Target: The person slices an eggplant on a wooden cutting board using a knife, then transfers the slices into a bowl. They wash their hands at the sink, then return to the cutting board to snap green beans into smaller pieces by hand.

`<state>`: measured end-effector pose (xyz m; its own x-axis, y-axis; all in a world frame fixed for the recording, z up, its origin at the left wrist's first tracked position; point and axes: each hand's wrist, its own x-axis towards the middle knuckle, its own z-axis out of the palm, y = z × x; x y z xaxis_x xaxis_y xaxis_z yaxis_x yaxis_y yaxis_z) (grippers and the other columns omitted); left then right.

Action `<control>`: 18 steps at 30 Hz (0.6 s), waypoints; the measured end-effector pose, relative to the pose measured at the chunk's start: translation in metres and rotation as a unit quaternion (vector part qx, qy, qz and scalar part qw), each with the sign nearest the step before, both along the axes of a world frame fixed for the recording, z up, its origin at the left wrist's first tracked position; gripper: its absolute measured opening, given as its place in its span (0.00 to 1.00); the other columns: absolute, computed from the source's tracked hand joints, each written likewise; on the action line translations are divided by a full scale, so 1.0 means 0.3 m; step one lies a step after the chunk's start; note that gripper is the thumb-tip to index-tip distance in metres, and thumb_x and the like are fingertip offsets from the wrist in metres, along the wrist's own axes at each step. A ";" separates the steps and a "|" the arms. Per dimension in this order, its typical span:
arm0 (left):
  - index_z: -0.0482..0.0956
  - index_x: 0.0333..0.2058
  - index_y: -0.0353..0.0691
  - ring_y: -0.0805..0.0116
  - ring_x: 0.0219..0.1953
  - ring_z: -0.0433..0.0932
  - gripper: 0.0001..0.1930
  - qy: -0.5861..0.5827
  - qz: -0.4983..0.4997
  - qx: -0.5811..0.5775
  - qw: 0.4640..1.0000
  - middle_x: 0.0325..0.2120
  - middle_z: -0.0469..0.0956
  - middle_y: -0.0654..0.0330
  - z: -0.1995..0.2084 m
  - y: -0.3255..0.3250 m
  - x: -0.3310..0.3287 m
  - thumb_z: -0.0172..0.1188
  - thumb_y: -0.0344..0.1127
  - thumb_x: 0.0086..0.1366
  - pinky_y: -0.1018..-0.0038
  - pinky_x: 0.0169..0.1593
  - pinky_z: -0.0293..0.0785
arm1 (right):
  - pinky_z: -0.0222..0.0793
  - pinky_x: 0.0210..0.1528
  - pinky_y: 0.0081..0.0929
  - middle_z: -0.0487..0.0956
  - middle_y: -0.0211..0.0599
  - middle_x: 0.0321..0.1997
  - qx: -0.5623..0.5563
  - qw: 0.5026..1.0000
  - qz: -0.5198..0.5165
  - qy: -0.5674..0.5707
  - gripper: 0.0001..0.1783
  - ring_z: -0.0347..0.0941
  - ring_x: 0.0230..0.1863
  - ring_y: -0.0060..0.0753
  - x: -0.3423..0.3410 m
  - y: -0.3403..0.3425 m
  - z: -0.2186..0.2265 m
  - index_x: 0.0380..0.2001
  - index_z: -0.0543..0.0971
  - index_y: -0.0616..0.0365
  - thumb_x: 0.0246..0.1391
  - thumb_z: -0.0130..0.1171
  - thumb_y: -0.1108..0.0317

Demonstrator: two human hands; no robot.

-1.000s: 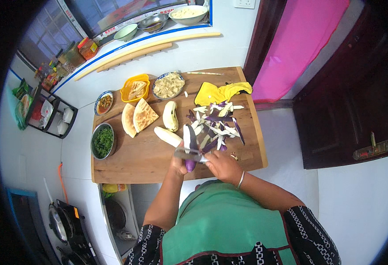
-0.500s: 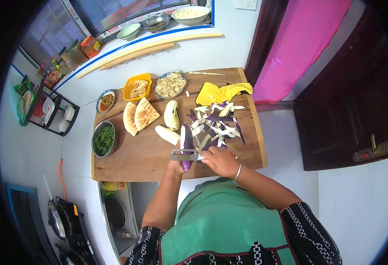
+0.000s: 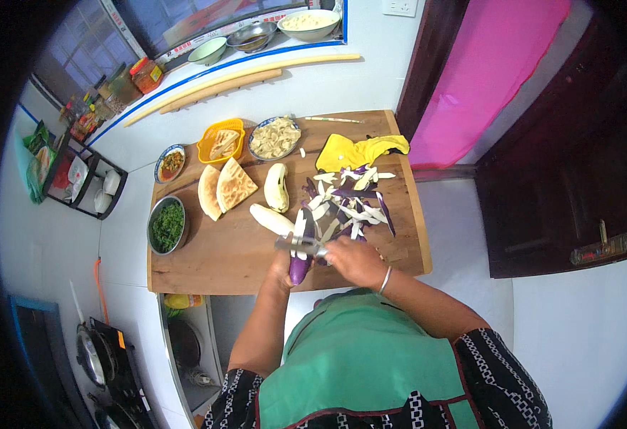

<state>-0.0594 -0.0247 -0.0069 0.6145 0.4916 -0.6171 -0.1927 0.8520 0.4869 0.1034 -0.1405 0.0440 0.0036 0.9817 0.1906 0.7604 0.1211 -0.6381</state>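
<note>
A partly peeled eggplant [image 3: 300,272], purple at its near end with white stripes above, is held in my left hand [image 3: 281,269] at the table's front edge. My right hand [image 3: 356,262] is closed round the handle of a metal peeler [image 3: 300,247], whose head lies across the eggplant. Just beyond are two peeled eggplants, one lying slanted [image 3: 270,219] and one standing lengthwise [image 3: 277,187]. Purple and white peelings [image 3: 360,207] are heaped to the right, partly covering a grey flat surface that I cannot make out.
On the wooden table [image 3: 220,268] are a bowl of chopped greens [image 3: 168,225], flatbread wedges [image 3: 236,184], a yellow basket [image 3: 204,151], a plate of pale pieces [image 3: 274,138], a small dish [image 3: 170,164] and a yellow cloth [image 3: 360,151]. A dark door [image 3: 563,179] stands at the right.
The eggplant's near end has tipped slightly toward me, and more white shows on its upper part. The peeler has tilted and looks blurred; my right hand has barely shifted.
</note>
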 end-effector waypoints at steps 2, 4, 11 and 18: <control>0.70 0.38 0.39 0.66 0.22 0.74 0.23 0.031 -0.008 0.003 0.999 0.25 0.74 0.56 0.002 0.014 0.002 0.39 0.55 0.64 0.75 0.20 0.73 | 0.64 0.30 0.42 0.70 0.44 0.28 -0.008 1.000 0.009 -0.014 0.12 0.69 0.30 0.48 -0.006 -0.002 -0.001 0.31 0.68 0.55 0.55 0.45 0.58; 0.69 0.39 0.38 0.66 0.21 0.74 0.24 -0.032 -0.063 0.017 0.997 0.25 0.74 0.55 0.024 0.004 -0.005 0.39 0.55 0.64 0.74 0.21 0.74 | 0.64 0.31 0.43 0.70 0.45 0.28 -0.015 0.999 -0.031 -0.006 0.12 0.69 0.31 0.49 0.059 0.023 -0.076 0.30 0.68 0.56 0.55 0.44 0.58; 0.68 0.42 0.37 0.67 0.18 0.74 0.23 -0.040 -0.104 0.068 0.991 0.26 0.75 0.55 0.005 -0.048 -0.033 0.41 0.53 0.64 0.77 0.18 0.73 | 0.64 0.33 0.45 0.72 0.46 0.28 -0.099 0.988 -0.120 0.000 0.14 0.70 0.32 0.50 0.199 0.057 -0.076 0.29 0.70 0.56 0.55 0.42 0.57; 0.68 0.43 0.37 0.71 0.20 0.74 0.22 0.021 -0.127 0.152 0.980 0.25 0.75 0.59 0.063 -0.045 -0.023 0.41 0.52 0.65 0.78 0.22 0.73 | 0.65 0.34 0.43 0.74 0.47 0.31 -0.134 0.981 -0.123 -0.063 0.13 0.70 0.33 0.51 0.252 0.058 -0.128 0.28 0.72 0.57 0.54 0.43 0.59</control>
